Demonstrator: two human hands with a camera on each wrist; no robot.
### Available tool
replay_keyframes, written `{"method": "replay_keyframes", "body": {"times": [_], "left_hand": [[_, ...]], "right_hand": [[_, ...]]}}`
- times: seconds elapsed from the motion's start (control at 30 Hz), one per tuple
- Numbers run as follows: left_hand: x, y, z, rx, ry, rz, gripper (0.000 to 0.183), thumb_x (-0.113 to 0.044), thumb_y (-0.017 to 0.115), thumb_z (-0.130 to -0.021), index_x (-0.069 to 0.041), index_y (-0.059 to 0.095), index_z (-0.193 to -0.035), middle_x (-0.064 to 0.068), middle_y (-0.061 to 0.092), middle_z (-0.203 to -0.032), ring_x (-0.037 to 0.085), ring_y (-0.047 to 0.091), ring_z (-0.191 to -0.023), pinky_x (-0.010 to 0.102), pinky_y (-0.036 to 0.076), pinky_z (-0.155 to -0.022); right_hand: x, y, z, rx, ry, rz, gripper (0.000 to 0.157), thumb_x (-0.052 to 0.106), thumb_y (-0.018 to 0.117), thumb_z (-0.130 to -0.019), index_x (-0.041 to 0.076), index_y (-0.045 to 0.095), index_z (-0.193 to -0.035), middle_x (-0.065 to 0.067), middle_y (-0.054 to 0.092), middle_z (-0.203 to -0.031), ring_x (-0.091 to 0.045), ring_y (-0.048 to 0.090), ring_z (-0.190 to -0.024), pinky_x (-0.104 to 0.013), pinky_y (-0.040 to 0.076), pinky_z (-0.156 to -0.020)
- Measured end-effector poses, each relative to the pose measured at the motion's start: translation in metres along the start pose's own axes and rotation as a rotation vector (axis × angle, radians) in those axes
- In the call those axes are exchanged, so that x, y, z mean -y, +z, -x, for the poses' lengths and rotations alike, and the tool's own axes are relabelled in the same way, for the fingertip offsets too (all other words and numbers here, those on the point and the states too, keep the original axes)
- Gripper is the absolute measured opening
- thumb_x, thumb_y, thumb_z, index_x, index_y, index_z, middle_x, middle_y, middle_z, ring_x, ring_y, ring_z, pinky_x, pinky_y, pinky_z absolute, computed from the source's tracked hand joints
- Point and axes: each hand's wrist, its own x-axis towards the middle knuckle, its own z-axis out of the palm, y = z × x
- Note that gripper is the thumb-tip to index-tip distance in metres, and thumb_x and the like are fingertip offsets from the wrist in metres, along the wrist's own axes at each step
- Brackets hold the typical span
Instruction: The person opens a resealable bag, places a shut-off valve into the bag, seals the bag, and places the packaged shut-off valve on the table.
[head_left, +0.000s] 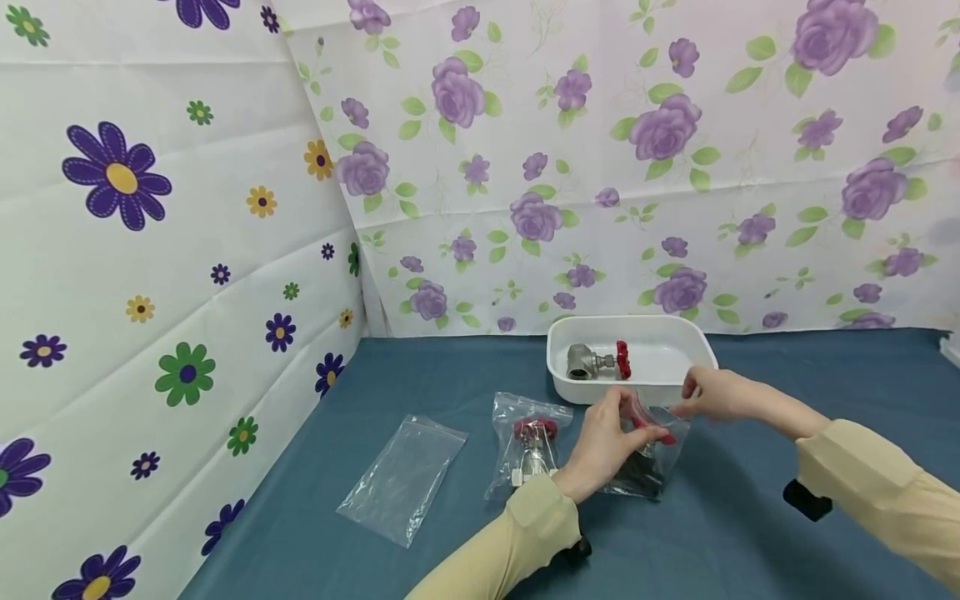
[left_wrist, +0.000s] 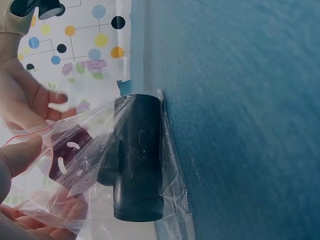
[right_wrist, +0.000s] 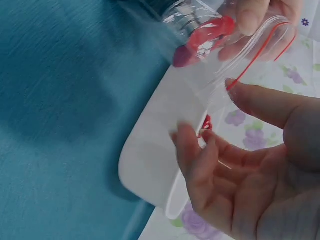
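Note:
Upright on the table is a clear zip bag (head_left: pixel 678 442) holding a dark tee-shaped valve (left_wrist: pixel 137 160) with a red handwheel (right_wrist: pixel 207 37). My left hand (head_left: pixel 606 442) grips this bag near its top, thumb and fingers around the handwheel end. Beside the bag's upper right corner is my right hand (head_left: pixel 720 393), its thumb (right_wrist: pixel 255 102) at the red zip line and its other fingers spread apart from the thumb. A second bagged valve with a red handwheel (head_left: pixel 534 429) lies left of my left hand, partly hidden by the wrist.
Behind the hands stands a white tray (head_left: pixel 678 393) with a metal valve (head_left: pixel 592 362) inside, its handwheel red. A flat clear zip bag (head_left: pixel 405 479) lies at the left of the blue table (head_left: pixel 300 533). Flowered cloth (head_left: pixel 525 167) hangs behind and on the left.

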Motion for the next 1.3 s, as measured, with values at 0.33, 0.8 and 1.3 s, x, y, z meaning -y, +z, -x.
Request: {"method": "replay_keyframes", "body": {"times": [0.33, 0.8, 1.3], "left_hand": [[-0.004, -0.001, -0.001, 0.001, -0.049, 0.005, 0.034, -0.022, 0.073, -0.075, -0.016, 0.045, -0.094, -0.007, 0.051, -0.081, 0.003, 0.05, -0.066, 0.017, 0.042, -0.054], [-0.011, -0.007, 0.001, -0.1, 0.021, 0.069, 0.03, -0.008, 0.071, -0.078, -0.009, 0.049, -0.098, -0.003, 0.053, -0.082, 0.001, 0.054, -0.062, 0.016, 0.045, -0.055], [-0.059, -0.028, 0.007, -0.16, 0.081, 0.128, 0.035, -0.001, 0.071, -0.077, -0.004, 0.046, -0.102, 0.007, 0.056, -0.09, 0.009, 0.06, -0.075, 0.019, 0.047, -0.068]], "right_hand": [[0.001, 0.002, 0.003, 0.044, 0.025, -0.104, 0.016, 0.004, 0.058, -0.086, 0.002, 0.061, -0.07, -0.006, 0.057, -0.055, -0.017, 0.056, -0.047, -0.033, 0.049, -0.046], [0.028, -0.02, 0.006, 0.01, -0.016, -0.093, 0.016, 0.0, 0.056, -0.086, 0.001, 0.061, -0.071, -0.006, 0.057, -0.057, -0.018, 0.057, -0.048, -0.034, 0.05, -0.048], [0.047, -0.043, 0.012, -0.009, -0.083, -0.057, 0.014, 0.002, 0.057, -0.085, 0.0, 0.063, -0.073, -0.004, 0.056, -0.057, -0.019, 0.058, -0.05, -0.031, 0.05, -0.049]]}}
